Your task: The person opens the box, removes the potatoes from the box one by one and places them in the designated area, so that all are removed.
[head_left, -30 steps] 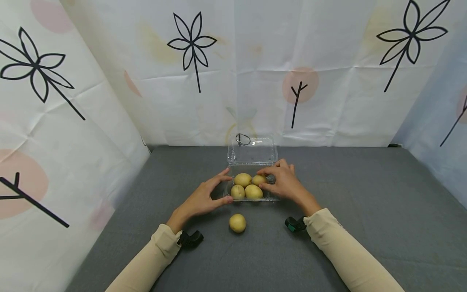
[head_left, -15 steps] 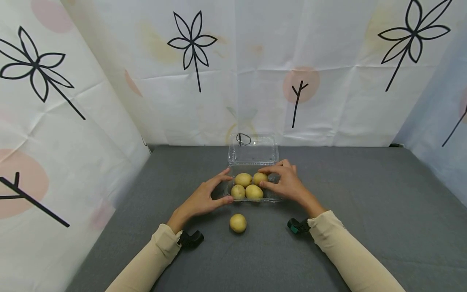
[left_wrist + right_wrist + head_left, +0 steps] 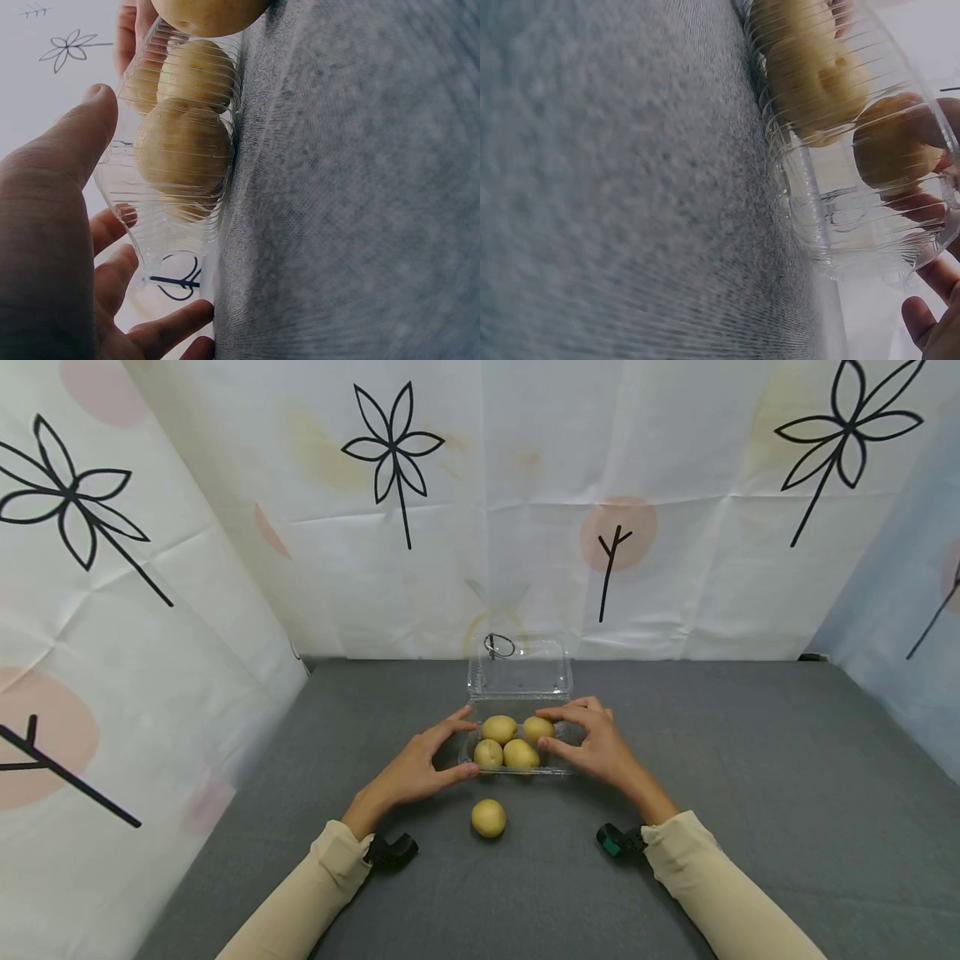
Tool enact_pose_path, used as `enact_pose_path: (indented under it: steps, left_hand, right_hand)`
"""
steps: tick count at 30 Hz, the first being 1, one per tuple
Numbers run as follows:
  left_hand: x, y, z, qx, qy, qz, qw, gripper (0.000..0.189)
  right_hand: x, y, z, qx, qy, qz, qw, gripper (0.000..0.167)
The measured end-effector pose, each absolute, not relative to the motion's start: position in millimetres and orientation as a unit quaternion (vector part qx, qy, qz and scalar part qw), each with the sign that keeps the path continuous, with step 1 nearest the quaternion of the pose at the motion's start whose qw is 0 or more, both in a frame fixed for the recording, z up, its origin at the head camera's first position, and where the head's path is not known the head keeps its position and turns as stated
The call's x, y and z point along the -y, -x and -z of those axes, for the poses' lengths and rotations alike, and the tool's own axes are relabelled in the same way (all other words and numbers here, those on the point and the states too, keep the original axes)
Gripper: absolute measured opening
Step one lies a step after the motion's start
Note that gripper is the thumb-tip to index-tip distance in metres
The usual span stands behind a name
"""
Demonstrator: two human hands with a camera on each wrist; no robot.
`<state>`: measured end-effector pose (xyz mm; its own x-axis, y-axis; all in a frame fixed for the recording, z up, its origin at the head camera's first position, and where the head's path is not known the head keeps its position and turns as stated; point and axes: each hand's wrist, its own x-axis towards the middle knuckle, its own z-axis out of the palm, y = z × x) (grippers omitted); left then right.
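Note:
A clear plastic clamshell container (image 3: 558,769) stands with its lid tipped back, several yellow potatoes inside. My right hand (image 3: 596,742) reaches over the container's right side and pinches the back right potato (image 3: 537,728) between thumb and fingers. Through the clear wall in the right wrist view, that potato (image 3: 889,154) shows with the thumb against it. At the container's left end, my left hand (image 3: 416,764) rests with spread fingers, its thumb (image 3: 94,124) and fingertips right at the rim. One loose potato (image 3: 488,818) lies on the cloth in front of the container.
The raised lid (image 3: 521,672) stands near the back curtain (image 3: 675,577), which is printed with plant outlines. Grey cloth (image 3: 750,760) covers the table. Curtains also hang along the left and right sides.
My right hand has moved slightly right, and the back right potato has shifted right with it, away from the back left one. The left hand and the loose potato stay put.

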<state>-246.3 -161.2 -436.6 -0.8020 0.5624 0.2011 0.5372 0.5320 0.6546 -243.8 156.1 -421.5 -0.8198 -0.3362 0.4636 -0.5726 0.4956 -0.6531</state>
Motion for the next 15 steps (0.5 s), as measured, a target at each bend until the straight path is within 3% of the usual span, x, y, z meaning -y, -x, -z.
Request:
enact_pose_path:
  steps: [15]
  left_hand:
    - [162.0, 246.4, 436.2, -0.874, -0.313, -0.372, 0.022, 0.063]
  right_hand:
    - [-157.6, 236.7, 416.2, 0.849, -0.253, -0.445, 0.129, 0.040]
